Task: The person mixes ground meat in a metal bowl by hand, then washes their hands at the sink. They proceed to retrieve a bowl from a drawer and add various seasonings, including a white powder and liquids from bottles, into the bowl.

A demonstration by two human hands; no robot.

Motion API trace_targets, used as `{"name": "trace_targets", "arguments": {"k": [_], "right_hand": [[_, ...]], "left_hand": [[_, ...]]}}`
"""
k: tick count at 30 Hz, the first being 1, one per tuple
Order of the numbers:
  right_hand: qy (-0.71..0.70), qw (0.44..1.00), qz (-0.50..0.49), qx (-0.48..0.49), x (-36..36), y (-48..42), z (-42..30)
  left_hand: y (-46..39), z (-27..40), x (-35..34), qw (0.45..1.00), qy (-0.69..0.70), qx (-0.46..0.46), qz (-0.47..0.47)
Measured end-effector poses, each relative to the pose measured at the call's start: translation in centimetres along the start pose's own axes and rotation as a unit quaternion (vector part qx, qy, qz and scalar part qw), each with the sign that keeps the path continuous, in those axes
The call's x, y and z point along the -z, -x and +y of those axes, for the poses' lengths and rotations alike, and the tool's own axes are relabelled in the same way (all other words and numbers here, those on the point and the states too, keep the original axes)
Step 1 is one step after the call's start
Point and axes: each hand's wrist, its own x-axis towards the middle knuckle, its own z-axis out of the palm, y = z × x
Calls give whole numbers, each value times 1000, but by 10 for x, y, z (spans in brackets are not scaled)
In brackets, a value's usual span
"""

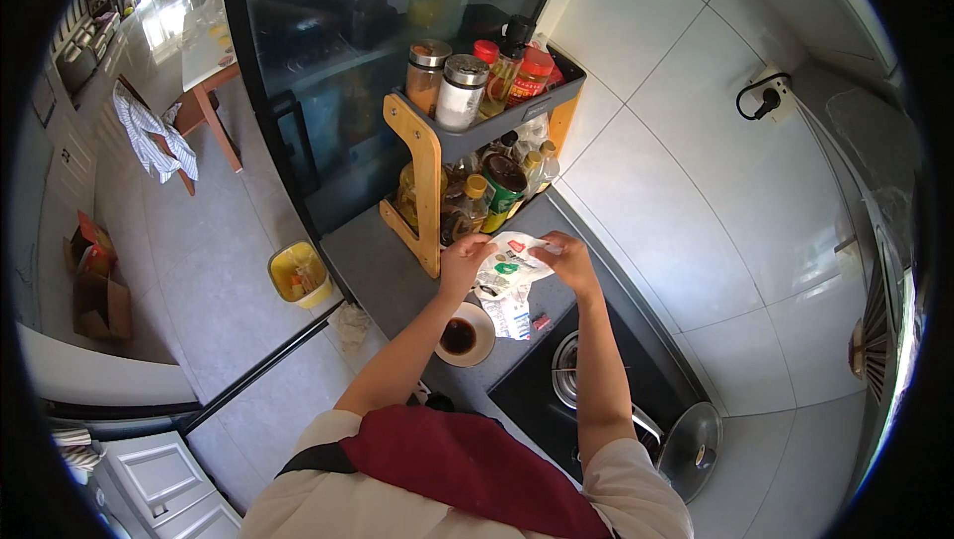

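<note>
Both my hands grip a white plastic food packet [514, 263] with red and green print, above the grey countertop. My left hand [466, 259] pinches its left upper edge, and my right hand [565, 259] pinches the right one. Whether the packet is torn is too small to tell. Below it on the counter lies a white printed sheet or wrapper [510, 318], partly hidden by the packet. A small red wrapper piece [541, 322] is beside that. Close to my left forearm stands a pale bowl [484, 338] with dark brown liquid [457, 335] in it.
A two-tier spice rack [425, 189] with jars and bottles stands just beyond my hands. To the right are a black gas hob [522, 390] and a glass pan lid [693, 453]. A yellow bin [320, 297] sits on the floor at left, beyond the door track.
</note>
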Motion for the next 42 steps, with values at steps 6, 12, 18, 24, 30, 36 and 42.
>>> {"name": "trace_targets", "arguments": {"k": [6,12,18,24,30,36,42], "right_hand": [[40,992,63,99,-2,-3,13],[74,992,66,78,6,-6,0],[36,998,-33,25,13,0,10],[131,977,-13,166,11,1,0],[-63,993,-96,1,10,0,-5],[-27,994,-100,33,6,-3,-8],[81,988,-125,40,7,-7,-20]], "left_hand": [[-6,-9,-1,999,33,5,-35],[-4,-8,-9,990,93,25,-99],[-5,-9,-2,993,87,69,-29],[2,-10,-12,995,52,21,-88],[4,-7,-17,986,90,27,-141],[-1,-11,-7,971,117,40,-206],[0,-24,2,974,74,85,-194]]}}
